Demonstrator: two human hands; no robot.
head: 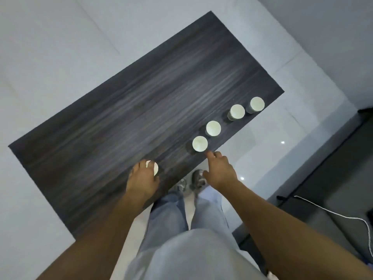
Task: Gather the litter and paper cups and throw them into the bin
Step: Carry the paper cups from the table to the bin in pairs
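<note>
Your left hand (143, 179) sits at lower centre of the frame, fingers curled down over the nearest white paper cup (153, 168) and grasping it from above on the dark wood-grain rectangular tabletop (125, 102).

Your right hand (220, 171) reaches toward the centre of the frame with its fingers extended and relaxed, holding nothing. Its fingertips (210, 154) lie just beside the second white paper cup (200, 143), at the table's right edge; contact cannot be confirmed.

Three further upright white paper cups continue the row toward the upper right along that same edge: the third cup (213, 128), the fourth cup (237, 112) and the fifth cup (257, 104). The fourth and fifth stand close together near the table's corner.

A white cable (331, 211) lies on the dark grey floor strip (343, 158) at lower right.
</note>
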